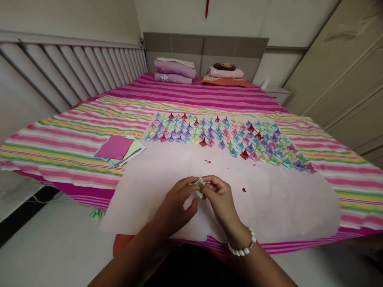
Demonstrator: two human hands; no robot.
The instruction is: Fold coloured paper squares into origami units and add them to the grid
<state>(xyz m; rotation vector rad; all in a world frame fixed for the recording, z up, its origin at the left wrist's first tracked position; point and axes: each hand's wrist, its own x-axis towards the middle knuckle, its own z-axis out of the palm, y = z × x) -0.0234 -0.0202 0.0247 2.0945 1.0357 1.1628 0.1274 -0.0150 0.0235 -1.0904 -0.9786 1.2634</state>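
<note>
A small piece of pale green folded paper point(200, 187) is held up over the large pale sheet. My right hand point(220, 195), with a white bead bracelet point(243, 250) at its wrist, pinches it between thumb and fingers. The fingertips of my left hand point(179, 201) touch the paper's left side, while its thumb stands apart below. Beyond both hands, rows of folded paper pieces point(204, 142) in many colours cover the far part of the pale sheet point(167, 171).
Flat coloured paper squares point(115, 147) lie stacked at the left on the striped bedspread point(72, 135). Small red scraps point(243, 190) dot the sheet. Folded bedding point(175, 71) rests by the headboard point(185, 48). A crumpled green piece point(97, 215) lies on the floor, and a railing point(89, 63) runs along the left.
</note>
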